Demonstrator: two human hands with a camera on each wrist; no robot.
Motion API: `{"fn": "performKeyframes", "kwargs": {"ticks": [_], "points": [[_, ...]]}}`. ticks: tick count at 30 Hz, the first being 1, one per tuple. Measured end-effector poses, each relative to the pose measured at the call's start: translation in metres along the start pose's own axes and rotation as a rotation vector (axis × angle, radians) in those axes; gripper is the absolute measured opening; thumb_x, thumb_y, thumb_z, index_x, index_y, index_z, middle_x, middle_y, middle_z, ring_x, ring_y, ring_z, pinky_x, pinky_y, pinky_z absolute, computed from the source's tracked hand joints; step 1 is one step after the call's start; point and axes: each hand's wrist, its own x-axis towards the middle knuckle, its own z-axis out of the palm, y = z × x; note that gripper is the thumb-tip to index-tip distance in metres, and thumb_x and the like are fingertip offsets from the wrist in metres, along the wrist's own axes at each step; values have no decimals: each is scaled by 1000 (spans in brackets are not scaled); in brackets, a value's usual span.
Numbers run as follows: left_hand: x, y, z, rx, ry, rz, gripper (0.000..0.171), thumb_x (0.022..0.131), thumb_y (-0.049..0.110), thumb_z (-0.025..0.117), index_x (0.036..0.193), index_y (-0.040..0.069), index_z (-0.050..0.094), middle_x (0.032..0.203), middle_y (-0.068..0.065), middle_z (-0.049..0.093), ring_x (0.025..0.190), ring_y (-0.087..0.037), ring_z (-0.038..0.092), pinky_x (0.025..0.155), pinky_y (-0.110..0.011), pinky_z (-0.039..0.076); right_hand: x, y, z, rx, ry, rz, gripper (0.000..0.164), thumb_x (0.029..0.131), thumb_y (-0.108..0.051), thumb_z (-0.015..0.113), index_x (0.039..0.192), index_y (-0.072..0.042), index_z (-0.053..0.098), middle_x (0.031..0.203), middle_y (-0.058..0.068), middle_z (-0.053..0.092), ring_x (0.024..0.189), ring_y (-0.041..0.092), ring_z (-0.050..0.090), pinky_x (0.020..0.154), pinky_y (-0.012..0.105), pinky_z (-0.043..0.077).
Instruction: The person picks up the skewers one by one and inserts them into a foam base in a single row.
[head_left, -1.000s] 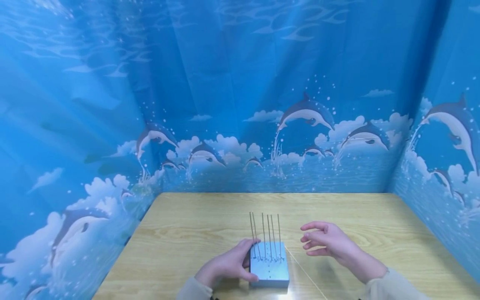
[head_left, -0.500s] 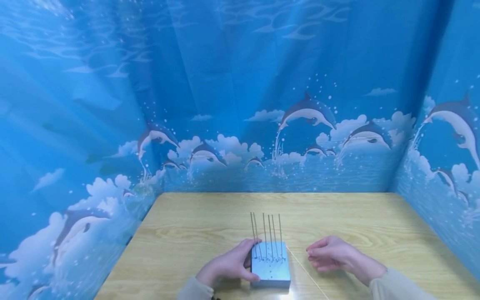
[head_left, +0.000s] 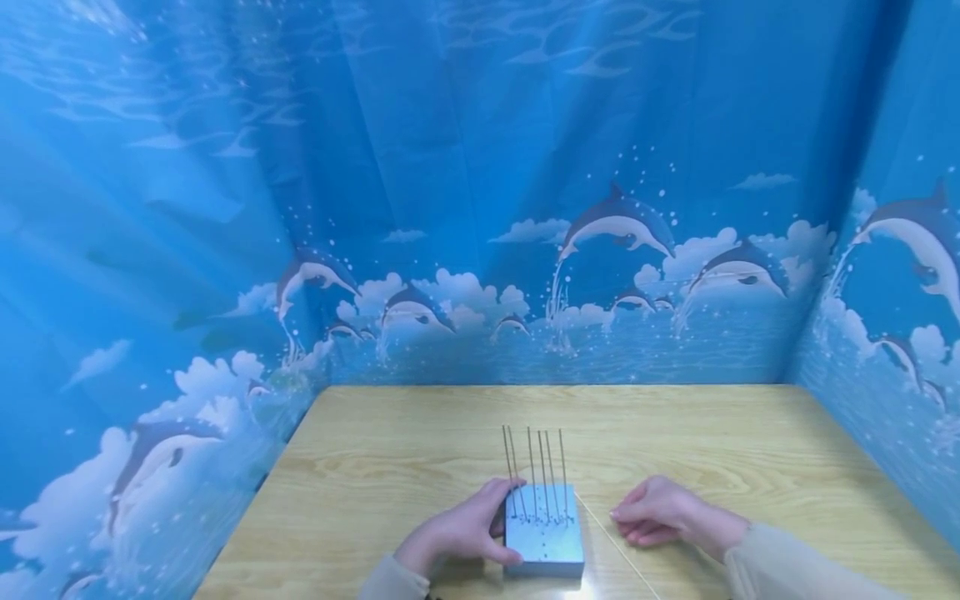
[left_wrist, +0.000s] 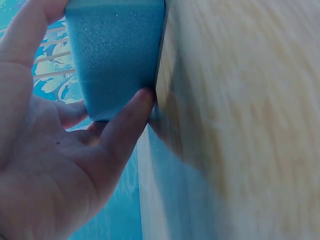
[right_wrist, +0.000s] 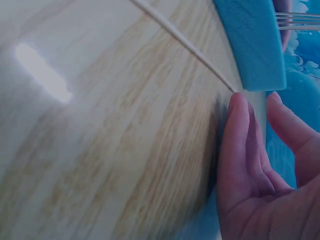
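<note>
A light blue foam block (head_left: 546, 547) sits on the table, its top dotted with small holes. Several thin sticks (head_left: 531, 454) stand up out of it, some leaning slightly. My left hand (head_left: 459, 532) grips the block's left side, thumb near the front corner; the left wrist view shows fingers on both sides of the foam (left_wrist: 117, 55). To the right of the block, one loose thin stick (head_left: 618, 547) lies slantwise on the table. My right hand (head_left: 663, 510) is beside it; in the right wrist view a fingertip meets the stick's line (right_wrist: 185, 42), with the thumb held apart.
The wood-grain table (head_left: 375, 467) reaches back to a blue curtain (head_left: 480, 167) printed with dolphins, which also closes off the left and right sides. A bright light reflection shows on the tabletop near the block.
My right hand has come down to the table beside the loose stick, and its fingers have drawn closer together. My left hand keeps its hold on the block.
</note>
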Motion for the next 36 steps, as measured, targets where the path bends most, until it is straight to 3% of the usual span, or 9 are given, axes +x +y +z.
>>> {"fn": "performKeyframes", "kwargs": {"ticks": [5,13,21,28,36], "points": [[0,1,1,-4,2,0,103,68,42,86,152,19,31,147,2,43,137,-17,42,120,-42,33,3,-1,5,-83,42,21,22,82,-16,77,93,2,70,72,8,72,55,8,66,49,17,55],[-1,1,1,1,4,6,104,69,41,86,153,16,30,147,-1,43,137,-19,42,120,-43,34,9,-5,14,-196,176,93,22,76,-15,83,85,-2,68,68,8,71,50,9,64,43,16,48],[-2,3,0,-3,13,-6,104,67,39,87,152,16,31,147,-2,43,137,-20,43,120,-43,34,7,-13,22,-305,216,71,24,69,-16,88,74,-5,67,62,7,69,47,10,62,40,15,42],[-1,3,1,-13,15,3,103,67,38,87,152,19,31,146,-1,44,136,-19,44,120,-41,34,7,-18,26,-435,249,23,27,64,-16,90,63,-6,66,55,4,66,44,10,61,40,17,47],[-1,4,0,-7,15,29,104,67,37,87,152,16,31,146,-3,44,135,-20,45,119,-40,35,4,-19,26,-370,210,-4,17,68,-2,83,67,-3,66,57,8,66,44,11,60,43,17,49]]}}
